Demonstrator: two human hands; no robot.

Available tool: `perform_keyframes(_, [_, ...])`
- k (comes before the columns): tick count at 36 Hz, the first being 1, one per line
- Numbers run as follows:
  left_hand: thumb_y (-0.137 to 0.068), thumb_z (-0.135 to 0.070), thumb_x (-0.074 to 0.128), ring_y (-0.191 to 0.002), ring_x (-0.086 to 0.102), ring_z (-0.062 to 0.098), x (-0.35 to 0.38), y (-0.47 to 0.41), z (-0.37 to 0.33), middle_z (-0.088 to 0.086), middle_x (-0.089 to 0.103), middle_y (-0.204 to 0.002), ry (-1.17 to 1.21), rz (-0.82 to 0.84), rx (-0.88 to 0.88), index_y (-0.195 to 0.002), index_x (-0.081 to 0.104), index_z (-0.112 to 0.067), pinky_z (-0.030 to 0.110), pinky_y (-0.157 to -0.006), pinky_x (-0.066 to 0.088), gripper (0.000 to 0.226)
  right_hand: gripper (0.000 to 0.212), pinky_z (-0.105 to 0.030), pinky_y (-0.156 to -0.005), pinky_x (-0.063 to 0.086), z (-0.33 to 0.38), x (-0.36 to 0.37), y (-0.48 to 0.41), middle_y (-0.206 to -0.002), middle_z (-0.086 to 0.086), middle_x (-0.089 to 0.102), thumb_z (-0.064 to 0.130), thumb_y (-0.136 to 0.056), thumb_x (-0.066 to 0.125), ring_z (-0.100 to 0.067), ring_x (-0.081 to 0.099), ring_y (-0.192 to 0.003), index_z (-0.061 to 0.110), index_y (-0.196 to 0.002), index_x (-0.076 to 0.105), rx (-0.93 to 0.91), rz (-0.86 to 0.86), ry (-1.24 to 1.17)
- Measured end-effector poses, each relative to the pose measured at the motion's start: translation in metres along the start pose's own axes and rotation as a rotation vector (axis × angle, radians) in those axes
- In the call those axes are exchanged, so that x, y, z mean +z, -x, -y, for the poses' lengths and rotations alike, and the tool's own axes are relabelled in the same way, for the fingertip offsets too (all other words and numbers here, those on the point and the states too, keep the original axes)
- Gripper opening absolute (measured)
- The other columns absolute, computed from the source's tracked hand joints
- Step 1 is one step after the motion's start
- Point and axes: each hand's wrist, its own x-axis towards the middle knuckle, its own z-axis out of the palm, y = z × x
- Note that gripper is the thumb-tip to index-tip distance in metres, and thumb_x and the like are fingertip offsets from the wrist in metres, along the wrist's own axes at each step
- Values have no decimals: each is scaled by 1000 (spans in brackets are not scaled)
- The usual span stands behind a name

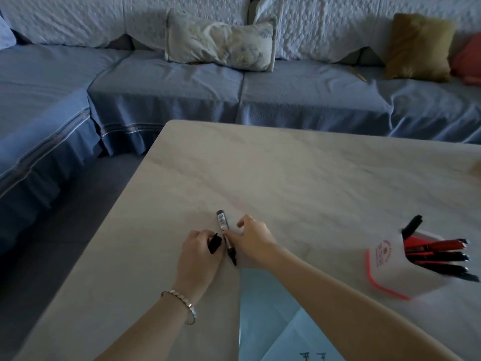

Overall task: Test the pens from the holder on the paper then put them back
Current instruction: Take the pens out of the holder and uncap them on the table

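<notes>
L. hand: fingers curled round a black cap, palm down. R. hand: fingertips pinch a marker mid-barrel, one finger lifted. Both forearms bare, reaching fwd & converging; hands almost touching.

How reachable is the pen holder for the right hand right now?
Likely yes: only bare table lies between the right hand and the holder, but its fingers hold a marker.

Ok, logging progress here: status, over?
Left hand pinches cap. Right hand holds pen, uncapped, tip by paper edge. Holder to the right, out of the way.
</notes>
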Motion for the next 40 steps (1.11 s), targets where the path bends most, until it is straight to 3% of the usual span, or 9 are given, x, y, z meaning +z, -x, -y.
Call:
perform_keyframes(3, [-81, -26, 64, -88, 55, 28, -5, 0, -3, 4, 50, -86, -76, 10, 1, -92, 62, -10, 28, -66, 35, 20, 45, -34, -83, 46, -6, -6, 7, -113, -16, 63, 44, -89, 51, -33, 58, -105, 10, -119, 48, -45, 7, 72])
perform_keyframes(8, [-82, -21, 55, -99, 52, 39, -14, 5, -16, 21, 57, -101, -217, -28, 42, -105, 59, -3, 40, -85, 41, 29, 32, -32, -80, 46, -21, -36, 34, -113, -11, 64, 37, -91, 46, -30, 59, -104, 16, -114, 54, -134, -3, 224])
perform_keyframes(14, [-85, -7, 47, -108, 54, 30, -4, 16, -70, 13, 58, -116, -179, 93, 118, -109, 59, -12, 34, -89, 42, 27, 19, -29, -73, 46, -45, -114, 87, -98, 1, 67, 35, -86, 50, -23, 62, -91, 25, -96, 62, -201, -146, 296])
perform_keyframes(19, [-88, -20, 50, -103, 59, 20, 15, 33, -121, -2, 65, -101, -236, 269, 169, -104, 62, -19, 26, -86, 43, 20, 11, -34, -72, 51, -88, -205, 139, -85, 5, 62, 28, -84, 57, -18, 58, -78, 23, -90, 64, -153, -455, 308])
perform_keyframes(22, [-86, -20, 52, -98, 60, 22, 24, 41, -139, -4, 59, -87, -208, 331, 182, -94, 63, -22, 27, -83, 46, 14, 12, -30, -67, 47, -122, -240, 159, -88, 4, 60, 29, -85, 58, -16, 55, -77, 22, -93, 63, -20, -496, 383])
perform_keyframes(26, [-88, -18, 47, -94, 58, 22, 31, 51, -152, 2, 62, -93, -229, 428, 229, -88, 57, -22, 27, -82, 44, 11, 24, -27, -60, 40, -165, -244, 159, -91, 1, 60, 36, -86, 58, -17, 55, -77, 20, -103, 60, 191, -436, 358])
perform_keyframes(29, [-88, -24, 48, -95, 61, 20, 32, 60, -157, 2, 66, -94, -239, 432, 259, -84, 57, -23, 28, -81, 46, 10, 27, -27, -60, 40, -185, -230, 150, -91, -1, 58, 35, -86, 58, -19, 54, -78, 20, -108, 58, 199, -411, 291])
perform_keyframes(33, [-91, -26, 49, -101, 60, 19, 30, 68, -157, 0, 66, -104, -255, 429, 249, -104, 63, -17, 26, -84, 46, 21, 17, -27, -61, 43, -188, -222, 141, -98, -3, 63, 30, -85, 60, -20, 56, -80, 20, -99, 64, 190, -484, 275])
perform_keyframes(40, [-91, -29, 50, -99, 61, 21, 19, 70, -156, 3, 66, -99, -234, 385, 253, -100, 64, -16, 29, -85, 47, 21, 6, -28, -58, 35, -177, -228, 146, -91, -2, 57, 22, -83, 63, -21, 52, -79, 19, -79, 67, 179, -585, 223])
